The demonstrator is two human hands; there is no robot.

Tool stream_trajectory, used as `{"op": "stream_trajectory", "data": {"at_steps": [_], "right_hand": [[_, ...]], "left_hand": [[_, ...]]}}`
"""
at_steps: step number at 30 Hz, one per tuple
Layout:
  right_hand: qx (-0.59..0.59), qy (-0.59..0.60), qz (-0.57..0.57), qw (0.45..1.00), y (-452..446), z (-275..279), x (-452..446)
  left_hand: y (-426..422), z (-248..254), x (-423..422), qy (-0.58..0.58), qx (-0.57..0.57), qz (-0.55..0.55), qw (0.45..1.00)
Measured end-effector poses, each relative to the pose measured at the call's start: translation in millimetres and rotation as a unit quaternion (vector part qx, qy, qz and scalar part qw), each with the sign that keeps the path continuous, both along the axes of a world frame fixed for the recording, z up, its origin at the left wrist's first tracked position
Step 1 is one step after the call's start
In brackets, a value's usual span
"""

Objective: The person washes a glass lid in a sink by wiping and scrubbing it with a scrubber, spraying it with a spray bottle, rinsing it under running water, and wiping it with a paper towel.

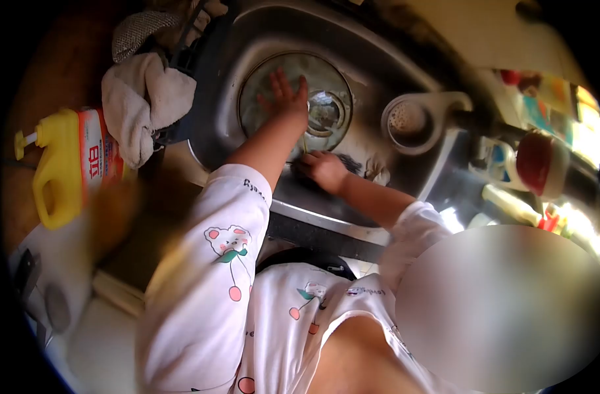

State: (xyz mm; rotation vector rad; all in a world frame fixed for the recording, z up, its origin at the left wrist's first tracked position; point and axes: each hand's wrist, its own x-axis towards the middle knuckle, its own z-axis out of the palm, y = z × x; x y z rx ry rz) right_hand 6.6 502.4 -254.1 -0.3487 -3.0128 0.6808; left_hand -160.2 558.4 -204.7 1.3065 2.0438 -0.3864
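Note:
In the sink (214, 98) lies a round glass lid (264, 75) with a shiny ring near its middle. My left hand (288, 105) rests over the lid, fingers spread out. Just below the lid's near edge, my right hand (327, 172) has its fingers curled; what they grip is hidden, though a thin yellowish strip shows by the fingertips. Behind that hand is a dark, stringy clump (350, 163), possibly a scrubber. A pale crumpled scrap (377, 172) sits to its right.
A drain strainer basket (408, 121) is at the sink's right end. Left of the sink are a whitish cloth (139, 95), a grey mesh cloth (141, 34) and a yellow detergent pump bottle (60, 164). Bottles, including a white one (498, 161), stand at the right.

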Motion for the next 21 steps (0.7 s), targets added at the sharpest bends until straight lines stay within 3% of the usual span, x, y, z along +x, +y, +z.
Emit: {"op": "stream_trajectory", "data": {"at_steps": [3, 5, 6, 7, 8, 9, 10, 11, 12, 13, 15, 17, 19, 21], "right_hand": [[-0.010, -0.038, 0.005, 0.999, -0.2, 3.0, 2.0], [-0.034, 0.015, 0.029, 0.999, -9.5, 1.8, -25.1], [-0.056, 0.003, -0.011, 0.998, -18.1, -5.3, -46.1], [-0.178, -0.019, -0.081, 0.981, -18.8, 5.8, -69.3], [-0.336, 0.101, -0.177, 0.920, -35.3, -24.7, -86.0], [-0.389, 0.070, -0.225, 0.891, -39.1, -33.5, -102.4], [-0.437, 0.044, -0.276, 0.855, -42.5, -41.4, -119.0], [-0.289, 0.017, -0.320, 0.902, -38.2, -29.6, -140.7], [-0.140, -0.025, -0.368, 0.919, -33.9, -17.8, -162.4], [-0.070, -0.004, -0.344, 0.936, -30.7, -57.4, -173.0], [-0.183, -0.101, -0.396, 0.894, -5.6, -0.1, -189.3], [-0.152, 0.174, -0.464, 0.855, 18.7, -50.5, -207.2], [-0.119, 0.232, -0.462, 0.848, 21.6, -51.2, -211.3], [-0.080, 0.082, -0.407, 0.906, 12.1, -25.1, -202.7]], "left_hand": [[0.1, 5.0, 1.9, 0.000, -0.015, 0.005, 1.000], [-0.9, 3.5, 2.7, 0.012, -0.008, -0.002, 1.000], [0.5, 1.8, 1.2, 0.020, -0.003, -0.002, 1.000], [1.5, -1.7, 0.2, 0.020, -0.003, -0.007, 1.000], [2.7, -9.8, -0.8, 0.023, -0.003, -0.010, 1.000], [1.9, -23.6, -0.4, 0.025, -0.005, -0.011, 1.000], [3.3, -36.3, 3.8, 0.120, -0.051, -0.068, 0.989], [4.7, -49.2, 8.0, 0.210, -0.101, -0.126, 0.964], [6.8, -11.5, 5.9, 0.140, -0.081, -0.083, 0.983], [7.9, 9.5, 3.9, 0.070, -0.058, -0.040, 0.995], [7.3, 3.5, 2.1, 0.060, -0.031, -0.030, 0.997], [7.8, -14.0, 6.7, 0.073, -0.002, -0.027, 0.997], [7.7, -23.7, 6.5, 0.082, -0.002, -0.037, 0.996], [8.0, -28.3, 7.1, 0.089, 0.013, -0.039, 0.995]]}}
